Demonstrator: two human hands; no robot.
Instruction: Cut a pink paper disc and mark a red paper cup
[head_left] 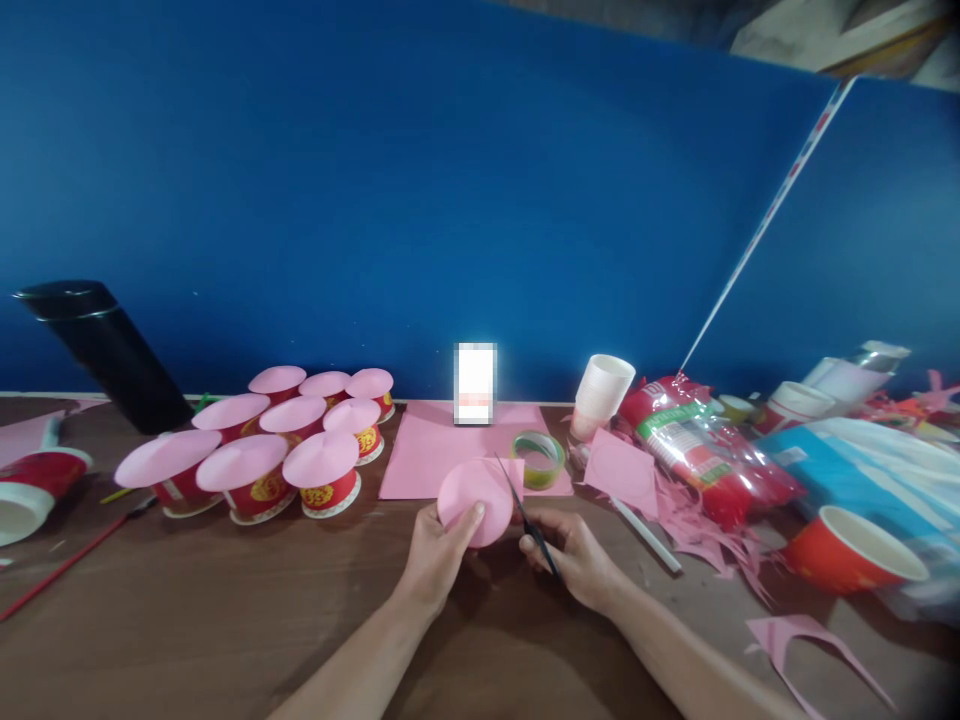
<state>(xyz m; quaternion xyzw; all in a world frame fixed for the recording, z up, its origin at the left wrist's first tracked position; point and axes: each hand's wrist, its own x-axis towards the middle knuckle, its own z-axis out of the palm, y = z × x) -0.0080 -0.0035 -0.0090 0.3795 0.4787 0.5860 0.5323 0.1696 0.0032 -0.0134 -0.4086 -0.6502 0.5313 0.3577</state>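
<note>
Between thumb and fingers, my left hand (439, 560) grips a round piece of pink paper (466, 500), held above the table. A small pointed remnant of pink still sticks out at the disc's upper right. My right hand (574, 560) is closed on dark-handled scissors (534, 528), whose blades lie against the disc's right edge. Just beyond the hands, a stack of pink paper (420, 455) lies flat with a roll of green tape (537, 459) on its right side. How far the blades are parted is hard to make out.
At the left stand several red paper cups topped with pink discs (244, 463), near a black flask (112, 350). White cups (602, 385), pink scraps (705, 515), a red plastic package (675, 430) and an orange cup (855, 550) crowd the right. A blue partition (375, 200) closes the back.
</note>
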